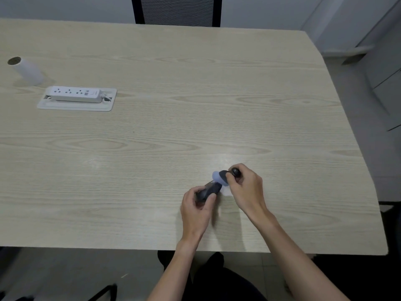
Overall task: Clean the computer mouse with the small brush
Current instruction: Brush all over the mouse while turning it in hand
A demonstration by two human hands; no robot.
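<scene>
A dark computer mouse (pixel 210 189) is held at the near right part of the wooden table (pixel 173 131), tilted up off the surface. My left hand (pixel 196 210) grips it from below and from the sides. My right hand (pixel 246 187) holds a small brush by its black handle (pixel 236 171). The brush's pale blue bristle head (pixel 219 178) touches the front end of the mouse. Most of the mouse's underside is hidden by my fingers.
A white power strip (pixel 74 94) lies in a grey recessed tray (pixel 76 106) at the left. A white cardboard tube (pixel 27 69) stands at the far left. A black mesh chair (pixel 176 10) sits behind the far edge.
</scene>
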